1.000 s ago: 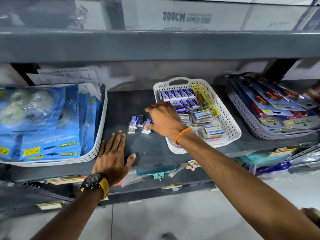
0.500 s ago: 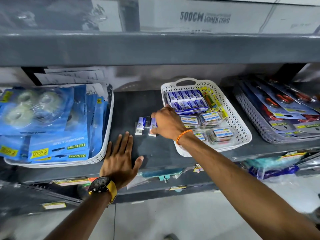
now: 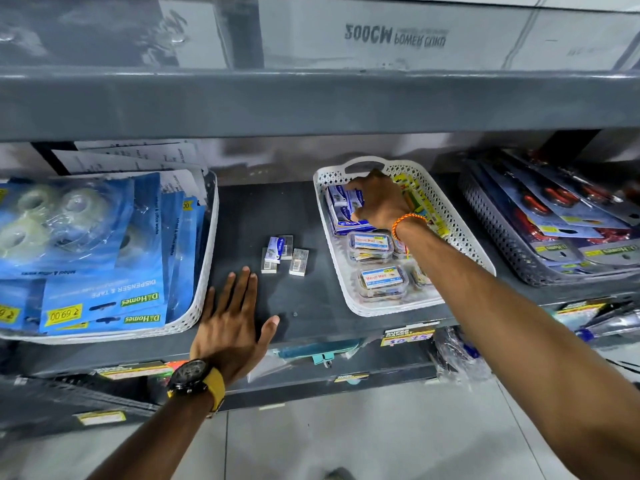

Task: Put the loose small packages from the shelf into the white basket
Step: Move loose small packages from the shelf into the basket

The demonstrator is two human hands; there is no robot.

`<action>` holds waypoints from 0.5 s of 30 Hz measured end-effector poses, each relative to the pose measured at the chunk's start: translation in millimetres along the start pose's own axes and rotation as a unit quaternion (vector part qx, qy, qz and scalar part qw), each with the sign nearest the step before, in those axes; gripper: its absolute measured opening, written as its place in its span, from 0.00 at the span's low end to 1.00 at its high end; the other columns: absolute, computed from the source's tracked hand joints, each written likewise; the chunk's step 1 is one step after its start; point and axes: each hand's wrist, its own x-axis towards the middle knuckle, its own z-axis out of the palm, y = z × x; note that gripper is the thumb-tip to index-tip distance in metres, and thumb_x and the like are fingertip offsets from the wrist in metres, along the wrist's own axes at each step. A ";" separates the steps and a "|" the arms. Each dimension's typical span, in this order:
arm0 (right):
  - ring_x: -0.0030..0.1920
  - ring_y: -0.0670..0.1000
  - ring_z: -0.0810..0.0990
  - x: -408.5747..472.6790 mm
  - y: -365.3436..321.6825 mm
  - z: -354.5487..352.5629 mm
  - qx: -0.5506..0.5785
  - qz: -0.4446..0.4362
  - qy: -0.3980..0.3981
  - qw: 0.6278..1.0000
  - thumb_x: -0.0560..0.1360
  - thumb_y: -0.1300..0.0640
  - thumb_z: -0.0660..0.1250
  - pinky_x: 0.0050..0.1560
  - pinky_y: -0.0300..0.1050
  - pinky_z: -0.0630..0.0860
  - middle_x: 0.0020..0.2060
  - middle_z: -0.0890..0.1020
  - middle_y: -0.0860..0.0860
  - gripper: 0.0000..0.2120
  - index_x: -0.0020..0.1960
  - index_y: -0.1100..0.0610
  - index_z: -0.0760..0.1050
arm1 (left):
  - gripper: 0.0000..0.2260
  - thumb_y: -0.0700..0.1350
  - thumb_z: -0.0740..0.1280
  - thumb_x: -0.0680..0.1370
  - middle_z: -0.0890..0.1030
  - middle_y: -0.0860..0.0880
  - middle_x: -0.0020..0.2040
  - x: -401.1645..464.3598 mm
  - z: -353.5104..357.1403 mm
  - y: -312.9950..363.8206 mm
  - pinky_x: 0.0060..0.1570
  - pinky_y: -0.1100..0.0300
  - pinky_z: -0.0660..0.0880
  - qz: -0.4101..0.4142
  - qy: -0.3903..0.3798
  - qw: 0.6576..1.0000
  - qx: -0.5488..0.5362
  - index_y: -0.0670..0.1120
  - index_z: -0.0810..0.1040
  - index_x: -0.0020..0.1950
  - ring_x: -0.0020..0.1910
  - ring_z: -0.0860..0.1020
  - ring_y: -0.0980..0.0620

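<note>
Several small blue-and-white packages (image 3: 282, 253) lie loose on the dark shelf (image 3: 304, 299), between two baskets. The white basket (image 3: 388, 309) stands right of them and holds blue-white boxes at the back, clear tubs with labels in front and a yellow-green pack along its right wall. My right hand (image 3: 381, 202) reaches into the basket's back end, fingers curled on a small blue-white package (image 3: 356, 197) that sits on the boxes there. My left hand (image 3: 232, 327) rests flat on the shelf's front edge, fingers spread, just below and left of the loose packages, holding nothing.
A larger white basket (image 3: 204, 271) full of blue tape-dispenser packs fills the left of the shelf. A grey basket (image 3: 502, 247) with red-handled tools in blister cards stands at the right. The upper shelf (image 3: 311, 105) hangs low overhead. Price tags and hanging packs line the edge below.
My right hand has lifted one small package from the loose group and carried it right and back into the white basket. My left hand has stayed flat on the shelf.
</note>
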 end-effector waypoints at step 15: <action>0.60 0.55 0.80 10.0 -1.6 5.8 0.080 -0.021 -0.069 0.994 0.65 0.60 0.81 0.62 0.44 0.75 0.61 0.81 0.56 0.28 0.63 0.58 0.79 | 0.39 0.67 0.44 0.78 0.44 0.49 0.84 0.1 -0.7 -0.2 0.81 0.43 0.47 -0.001 -0.007 1.000 0.002 0.45 0.47 0.83 0.83 0.44 0.48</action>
